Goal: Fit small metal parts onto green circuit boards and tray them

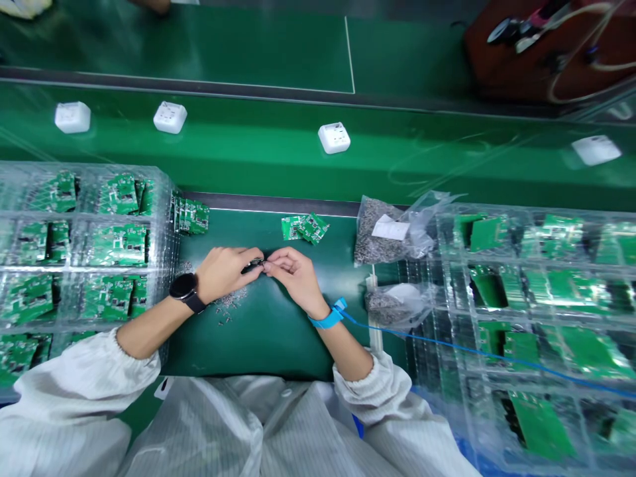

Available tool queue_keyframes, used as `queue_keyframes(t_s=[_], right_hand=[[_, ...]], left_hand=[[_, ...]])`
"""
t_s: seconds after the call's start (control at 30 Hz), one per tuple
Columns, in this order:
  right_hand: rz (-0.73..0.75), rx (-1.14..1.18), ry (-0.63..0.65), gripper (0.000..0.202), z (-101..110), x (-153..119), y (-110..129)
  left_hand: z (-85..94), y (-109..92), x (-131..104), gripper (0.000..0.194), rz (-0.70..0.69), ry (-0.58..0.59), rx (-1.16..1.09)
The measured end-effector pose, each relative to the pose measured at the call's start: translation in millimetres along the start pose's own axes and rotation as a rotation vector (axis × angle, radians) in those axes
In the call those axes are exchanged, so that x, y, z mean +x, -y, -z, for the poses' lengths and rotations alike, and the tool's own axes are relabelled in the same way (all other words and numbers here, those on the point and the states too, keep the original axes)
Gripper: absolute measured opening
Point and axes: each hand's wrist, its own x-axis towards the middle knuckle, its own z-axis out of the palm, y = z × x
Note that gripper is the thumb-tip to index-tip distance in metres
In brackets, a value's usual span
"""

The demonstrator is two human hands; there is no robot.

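Observation:
My left hand [230, 273], with a black watch on its wrist, is closed on a small circuit board [253, 264] seen nearly edge-on. My right hand [293, 273], wearing a blue wrist strap [328, 318], meets it with thumb and forefinger pinched at the board's edge. Whatever lies in that pinch is too small to make out. Under and beside my left hand, small metal parts [227, 308] are scattered over the green mat [268, 331]. Two loose green circuit boards [312, 228] lie beyond my hands, and a row of boards [193, 216] stands at the mat's far left.
Clear divided trays of circuit boards flank me, one left [161, 192] and one right [447, 278]. Bags of small parts [377, 232] lie before the right tray. A blue cord [447, 343] runs right from my strap. White housings [334, 138] sit along the green conveyor [248, 146].

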Motion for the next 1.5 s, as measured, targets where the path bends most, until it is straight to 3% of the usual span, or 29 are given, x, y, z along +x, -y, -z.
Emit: queue_keyframes(t_s=[0.4,0.7,0.97,1.5], right_hand=[[0.023,0.008,-0.053,0.029,-3.8,-0.2,-0.7],[0.014,0.009,-0.034,0.029,-2.6,-2.0,2.5],[0.01,0.007,-0.043,0.03,-3.9,-0.9,3.0],[0.014,-0.003,-0.007,0.036,-1.1,-1.9,4.1]], left_hand=[[-1.8,-0.5,0.6,0.016,0.015,-0.042,-0.041],[-0.6,-0.8,1.5,0.017,0.016,0.03,-0.021],[0.0,-2.2,1.9,0.02,0.043,0.003,-0.048],[0.5,-2.9,1.1,0.014,-0.053,-0.026,-0.121]])
